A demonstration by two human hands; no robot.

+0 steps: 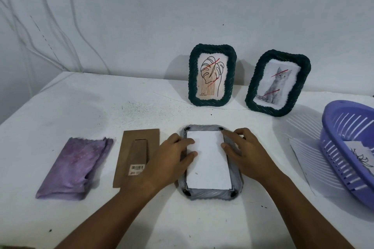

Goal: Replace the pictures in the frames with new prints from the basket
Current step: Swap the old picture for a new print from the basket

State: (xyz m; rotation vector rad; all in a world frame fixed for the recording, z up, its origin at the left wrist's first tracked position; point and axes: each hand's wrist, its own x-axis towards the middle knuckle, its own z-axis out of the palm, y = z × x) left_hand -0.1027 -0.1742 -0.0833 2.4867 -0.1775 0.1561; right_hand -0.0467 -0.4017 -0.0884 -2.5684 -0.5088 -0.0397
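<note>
Both hands rest on a frame [210, 162] lying face down on the white desk [101, 107]. Left hand [170, 159] lies flat, fingers straight, pressing the left edge of the white print [208, 163] seated in the frame's back. Right hand [245, 153] touches the print's right edge and the frame's top right corner, fingers loosely bent, gripping nothing. Just left lies the brown backing board [134, 154], then a folded purple cloth [74, 168]. Against the wall stand a leaf-picture frame [212, 76] and a cat-picture frame [277, 83]. At far right, a purple basket [344, 137] holds another print [362, 155].
</note>
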